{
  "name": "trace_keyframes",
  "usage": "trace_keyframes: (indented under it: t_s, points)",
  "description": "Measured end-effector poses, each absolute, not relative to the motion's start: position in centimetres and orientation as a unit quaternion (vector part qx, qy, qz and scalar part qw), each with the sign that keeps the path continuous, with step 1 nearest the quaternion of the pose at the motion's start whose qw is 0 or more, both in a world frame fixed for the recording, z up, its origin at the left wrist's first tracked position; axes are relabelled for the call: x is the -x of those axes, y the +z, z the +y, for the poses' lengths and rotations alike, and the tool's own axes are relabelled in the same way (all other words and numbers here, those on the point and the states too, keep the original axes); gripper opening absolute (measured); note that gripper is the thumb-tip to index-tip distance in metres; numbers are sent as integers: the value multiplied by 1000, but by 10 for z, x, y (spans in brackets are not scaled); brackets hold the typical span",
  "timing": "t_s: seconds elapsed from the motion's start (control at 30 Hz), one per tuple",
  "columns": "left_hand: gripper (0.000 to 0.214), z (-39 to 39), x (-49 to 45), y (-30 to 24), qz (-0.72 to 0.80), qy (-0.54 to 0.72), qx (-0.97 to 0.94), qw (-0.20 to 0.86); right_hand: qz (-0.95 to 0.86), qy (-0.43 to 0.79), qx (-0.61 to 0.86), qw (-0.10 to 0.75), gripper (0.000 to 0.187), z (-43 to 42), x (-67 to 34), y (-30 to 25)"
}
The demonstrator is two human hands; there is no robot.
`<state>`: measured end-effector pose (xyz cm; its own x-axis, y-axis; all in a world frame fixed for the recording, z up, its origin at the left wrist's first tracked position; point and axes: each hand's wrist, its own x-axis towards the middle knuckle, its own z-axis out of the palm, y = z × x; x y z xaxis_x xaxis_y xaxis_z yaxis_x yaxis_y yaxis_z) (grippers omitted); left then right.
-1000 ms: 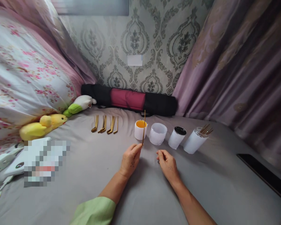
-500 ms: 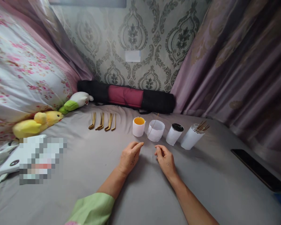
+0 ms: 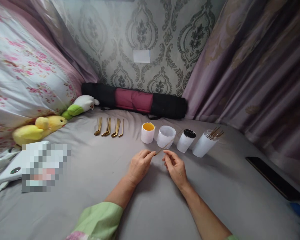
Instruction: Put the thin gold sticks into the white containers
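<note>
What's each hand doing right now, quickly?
Left hand: closed, pinching a thin brown stick at one end.
Right hand: fingers loosely curled near the stick; whether it grips anything cannot be told.

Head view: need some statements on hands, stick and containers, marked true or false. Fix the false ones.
1. The left hand holds a thin stick. True.
2. The right hand grips the dark-topped container. False: that hand is apart from it.
3. More sticks poke out of the jar. True.
4. The bent golden rods lie right of the jar. False: they lie left of the yellow-lined cup.
5. The thin stick points straight up. False: it slants up to the right.
</note>
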<state>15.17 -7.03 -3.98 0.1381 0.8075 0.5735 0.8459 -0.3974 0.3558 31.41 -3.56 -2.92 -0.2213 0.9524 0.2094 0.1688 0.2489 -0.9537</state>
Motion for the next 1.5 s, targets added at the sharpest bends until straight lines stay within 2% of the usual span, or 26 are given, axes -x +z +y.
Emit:
trace_keyframes:
  t_s: [0.47, 1.0, 1.5]
  points:
    - [34, -72, -154, -38, -531, -296, 793, 28, -616, 492, 417, 452, 37, -36, -313, -26]
    - [31, -72, -156, -38, -539, -305, 785, 21, -591, 523, 406, 461, 34, -37, -312, -28]
    - [25, -66, -158, -47, -538, -440, 709, -125, -589, 523, 414, 456, 33, -36, -312, -29]
